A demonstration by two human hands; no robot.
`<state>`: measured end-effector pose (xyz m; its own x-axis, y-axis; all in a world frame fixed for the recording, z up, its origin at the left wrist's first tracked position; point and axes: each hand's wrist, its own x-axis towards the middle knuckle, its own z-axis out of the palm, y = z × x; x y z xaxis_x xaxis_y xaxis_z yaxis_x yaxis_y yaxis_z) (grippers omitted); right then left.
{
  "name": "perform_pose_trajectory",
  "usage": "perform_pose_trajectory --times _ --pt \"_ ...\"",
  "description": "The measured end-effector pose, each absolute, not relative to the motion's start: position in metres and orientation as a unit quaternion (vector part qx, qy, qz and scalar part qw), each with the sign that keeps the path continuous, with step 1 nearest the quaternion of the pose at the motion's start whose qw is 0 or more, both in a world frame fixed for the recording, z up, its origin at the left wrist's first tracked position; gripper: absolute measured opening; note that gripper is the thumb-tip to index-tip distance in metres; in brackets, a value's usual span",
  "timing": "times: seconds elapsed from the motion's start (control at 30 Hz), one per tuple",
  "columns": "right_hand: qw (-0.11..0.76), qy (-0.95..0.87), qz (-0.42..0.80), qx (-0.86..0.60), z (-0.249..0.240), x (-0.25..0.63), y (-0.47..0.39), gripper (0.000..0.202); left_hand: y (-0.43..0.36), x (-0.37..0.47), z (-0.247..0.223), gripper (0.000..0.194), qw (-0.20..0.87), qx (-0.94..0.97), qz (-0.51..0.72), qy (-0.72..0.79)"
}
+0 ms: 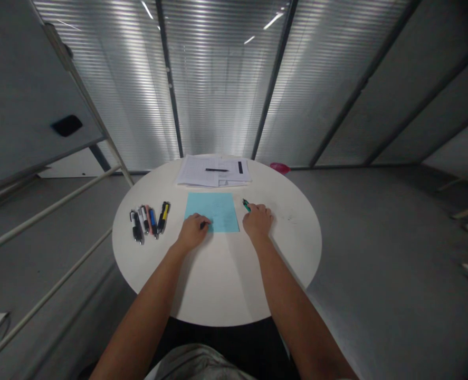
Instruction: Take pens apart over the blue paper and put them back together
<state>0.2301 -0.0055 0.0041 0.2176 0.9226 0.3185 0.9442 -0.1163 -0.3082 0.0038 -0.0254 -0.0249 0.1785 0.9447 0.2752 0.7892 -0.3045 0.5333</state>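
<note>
A light-blue sheet of paper (218, 207) lies on the round white table in front of me. My left hand (193, 232) rests over its lower left corner, fingers curled round a small black pen-like object (203, 225); most of that object is hidden. To the right of the sheet, my right hand (258, 220) is low over the table with its fingers closed on a green pen (246, 205), whose dark end points away from me. Faint marks show on the blue sheet, too small to read.
Several pens and markers (149, 221) lie side by side at the table's left. White printed papers (198, 171) with a dark pen (217, 170) on top are at the far edge of the table (226, 285). A whiteboard on a metal frame (79, 190) stands left; a pink object (280, 168) is beyond the table.
</note>
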Motion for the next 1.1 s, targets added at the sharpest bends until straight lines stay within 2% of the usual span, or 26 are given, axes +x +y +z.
perform_pose_trajectory --times 0.17,0.27,0.43,0.5,0.63,0.77,0.9,1.1 --pt "0.280 -0.712 -0.005 -0.644 0.006 0.217 -0.007 0.037 -0.026 0.003 -0.025 0.026 0.136 0.753 0.303 0.568" --pt "0.250 -0.778 0.037 -0.575 0.002 0.207 -0.009 0.031 -0.026 0.003 -0.025 0.025 0.141 0.749 0.321 0.563" --pt "0.192 -0.783 0.086 -0.585 -0.006 0.201 -0.009 0.028 -0.026 0.003 -0.024 0.026 0.148 0.739 0.341 0.561" --pt "0.191 -0.782 0.093 -0.586 -0.008 0.202 -0.007 0.028 -0.027 0.000 -0.021 0.025 0.121 0.726 0.346 0.582" --pt "0.200 -0.784 0.086 -0.581 -0.011 0.204 -0.006 0.027 -0.032 -0.012 -0.010 0.026 0.000 0.631 0.365 0.684" --pt "0.199 -0.784 0.083 -0.582 -0.012 0.205 -0.006 0.027 -0.037 -0.021 -0.002 0.037 -0.087 0.502 0.357 0.783" --pt "0.204 -0.785 0.083 -0.579 -0.014 0.207 -0.005 0.026 -0.037 -0.026 -0.004 0.048 -0.111 0.432 0.322 0.835" --pt "0.203 -0.786 0.088 -0.578 -0.014 0.209 -0.005 0.027 -0.033 -0.035 -0.011 0.042 -0.081 0.404 0.251 0.876"
